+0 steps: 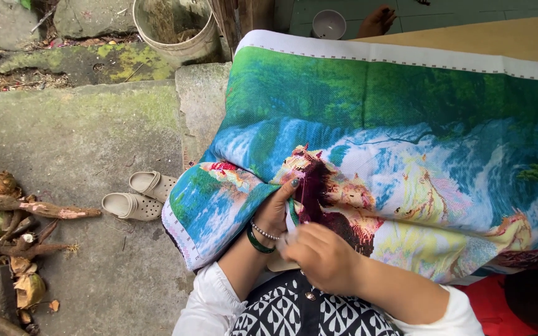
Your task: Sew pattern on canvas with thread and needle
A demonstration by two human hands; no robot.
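Note:
A large cross-stitch cloth [368, 124] printed with a waterfall, green trees and horses is spread over my lap and a wooden board. My left hand [276, 208] pinches a fold of the cloth at its lower left, thumb on top, with a green bangle and a bead bracelet on the wrist. My right hand [322, 255] is closed just below the fold, fingers curled at the cloth's near edge. A dark thread [302, 196] runs up from it over the brown stitched patch. Any needle is hidden by the fingers.
A pair of beige clogs [135, 198] lies on the concrete floor to the left. Cut roots and dry leaves [14, 230] are piled at the far left. A dirty bucket [172, 28] and a small white bowl [329, 25] stand at the top, by another person's foot [378, 22].

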